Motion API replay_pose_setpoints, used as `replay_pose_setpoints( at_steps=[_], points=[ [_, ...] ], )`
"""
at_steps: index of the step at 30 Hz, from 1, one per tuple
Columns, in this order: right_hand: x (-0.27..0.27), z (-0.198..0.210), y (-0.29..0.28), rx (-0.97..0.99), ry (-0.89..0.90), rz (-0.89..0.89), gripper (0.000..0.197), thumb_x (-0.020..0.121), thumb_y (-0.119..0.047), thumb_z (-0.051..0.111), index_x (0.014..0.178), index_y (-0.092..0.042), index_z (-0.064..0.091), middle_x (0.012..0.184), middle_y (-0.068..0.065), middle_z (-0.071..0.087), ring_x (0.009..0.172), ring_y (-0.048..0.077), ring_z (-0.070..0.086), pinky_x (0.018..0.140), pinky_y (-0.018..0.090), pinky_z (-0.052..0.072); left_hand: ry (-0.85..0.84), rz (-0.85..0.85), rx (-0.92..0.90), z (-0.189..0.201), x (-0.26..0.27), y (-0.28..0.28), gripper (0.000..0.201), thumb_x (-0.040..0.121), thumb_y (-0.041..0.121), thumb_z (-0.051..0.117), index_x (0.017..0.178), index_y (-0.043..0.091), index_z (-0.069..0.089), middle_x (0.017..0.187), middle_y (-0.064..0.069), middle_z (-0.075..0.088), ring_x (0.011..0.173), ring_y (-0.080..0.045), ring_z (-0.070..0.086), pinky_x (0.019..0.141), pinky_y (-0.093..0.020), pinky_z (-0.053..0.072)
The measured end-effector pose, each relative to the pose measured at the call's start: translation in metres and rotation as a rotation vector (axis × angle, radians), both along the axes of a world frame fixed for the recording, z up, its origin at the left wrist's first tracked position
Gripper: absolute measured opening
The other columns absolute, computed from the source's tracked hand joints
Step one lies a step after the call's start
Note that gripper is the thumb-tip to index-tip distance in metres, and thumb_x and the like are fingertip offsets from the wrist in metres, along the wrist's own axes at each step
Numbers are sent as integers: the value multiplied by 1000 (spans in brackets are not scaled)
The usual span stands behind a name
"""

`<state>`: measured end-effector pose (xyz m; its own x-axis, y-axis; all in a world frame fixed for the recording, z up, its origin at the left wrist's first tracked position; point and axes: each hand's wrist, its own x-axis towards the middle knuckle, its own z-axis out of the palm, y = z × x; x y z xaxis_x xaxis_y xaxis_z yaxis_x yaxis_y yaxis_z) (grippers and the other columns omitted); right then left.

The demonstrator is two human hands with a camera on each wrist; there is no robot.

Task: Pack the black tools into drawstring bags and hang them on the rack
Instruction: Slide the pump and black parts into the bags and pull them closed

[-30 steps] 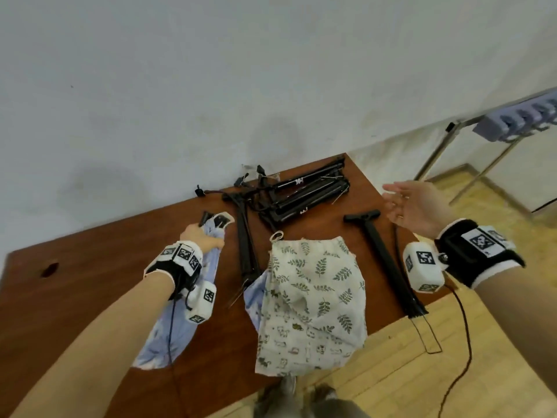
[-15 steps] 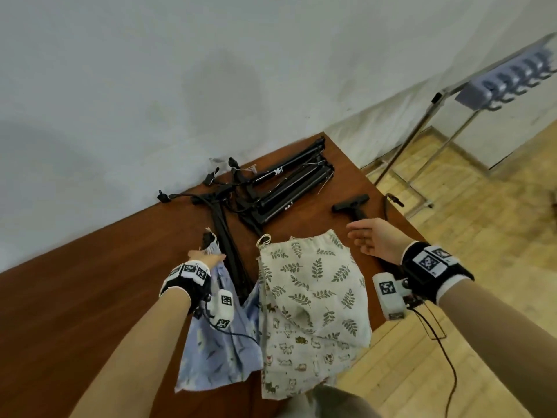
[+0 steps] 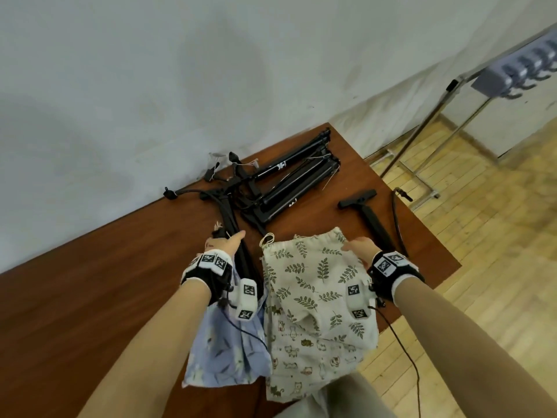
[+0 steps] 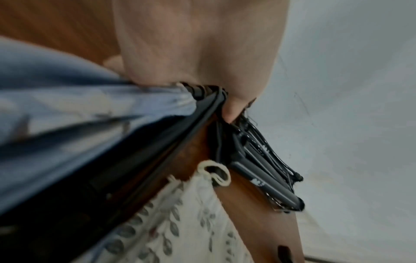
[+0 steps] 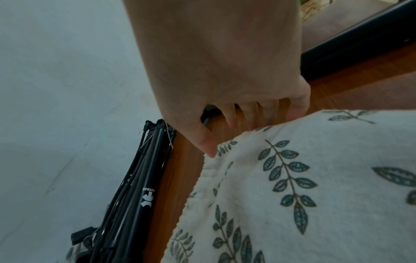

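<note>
Tools (image 3: 289,188) lie upper centre, white logo unreadable; left hand (image 3: 224,244) pinches the blue bag (image 3: 223,342) mouth; right hand (image 3: 358,247), fingers spread, touches the leaf bag (image 3: 313,285).

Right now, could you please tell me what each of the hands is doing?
Left hand: grips the blue drawstring bag at its mouth.
Right hand: open, fingertips at the top edge of the leaf-print drawstring bag.
</note>
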<state>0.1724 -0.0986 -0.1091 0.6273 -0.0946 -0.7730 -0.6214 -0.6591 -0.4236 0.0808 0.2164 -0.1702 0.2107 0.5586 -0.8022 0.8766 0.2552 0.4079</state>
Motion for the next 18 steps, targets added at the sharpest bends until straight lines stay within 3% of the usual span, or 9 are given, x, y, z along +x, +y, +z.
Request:
replay_pose_setpoints(
  at_steps=[3, 5, 7, 8, 9, 12, 14, 16, 18],
  points=[
    [-1, -6, -10, -19, -65, -36, 68, 83, -7, 68, 144, -5, 37, 138, 20, 49, 124, 38, 49, 99, 44, 45, 159, -180, 302, 53, 3, -37, 110, 75, 60, 63, 149, 2, 8, 156, -21, 9, 145, -35, 6, 117, -49, 10],
    [1, -4, -16, 15, -39, -53, 62, 80, -2, 69, 138, -8, 46, 121, 20, 57, 107, 35, 57, 81, 38, 51, 72, -265, 486, 59, 7, -53, 88, 82, 45, 63, 148, 6, 18, 157, -17, 8, 146, -31, 3, 117, -48, 6],
    [5, 2, -19, 123, 1, -87, 34, 72, 4, 64, 104, -7, 63, 92, 17, 58, 81, 32, 57, 62, 33, 47, -99, -359, 593, 53, 14, -61, 67, 83, 33, 65, 138, 8, 37, 154, -16, 17, 144, -31, 11, 117, -45, 12],
    [5, 8, -21, 196, 17, -108, 18, 68, 6, 57, 81, -6, 62, 81, 15, 54, 70, 29, 54, 58, 32, 44, -175, -422, 586, 53, 18, -65, 58, 83, 31, 65, 133, 9, 43, 151, -16, 24, 141, -31, 19, 116, -43, 19],
    [5, 13, -23, 275, 30, -114, 16, 66, 7, 49, 70, -5, 59, 73, 14, 51, 62, 27, 51, 54, 30, 42, -245, -482, 519, 54, 21, -71, 53, 84, 30, 65, 130, 10, 48, 147, -15, 32, 137, -31, 29, 113, -42, 27],
    [5, 37, -30, 401, 31, -65, 16, 69, 7, 43, 61, -6, 49, 62, 7, 34, 50, 18, 28, 51, 28, 20, -353, -726, 233, 59, 28, -93, 60, 83, 38, 68, 134, 14, 49, 142, -10, 44, 130, -27, 44, 108, -39, 37],
    [9, 43, -39, 416, -15, -99, 30, 76, 7, 45, 55, -13, 38, 60, 6, 29, 51, 16, 25, 52, 28, 20, -242, -1017, 156, 63, 32, -106, 70, 81, 41, 69, 141, 18, 41, 143, -5, 45, 131, -26, 43, 109, -36, 36],
    [12, 44, -48, 399, -52, -124, 32, 79, 5, 47, 54, -14, 39, 63, 7, 32, 56, 16, 30, 55, 27, 25, -174, -1221, 235, 63, 34, -116, 64, 82, 38, 70, 138, 20, 45, 138, -5, 50, 131, -28, 42, 108, -36, 35],
    [14, 44, -58, 358, -49, -132, 28, 83, 3, 49, 60, -13, 51, 71, 7, 42, 66, 16, 40, 63, 30, 35, -174, -1315, 412, 65, 34, -123, 41, 85, 35, 65, 123, 23, 58, 124, -5, 59, 124, -27, 45, 101, -39, 39]
  ],
)
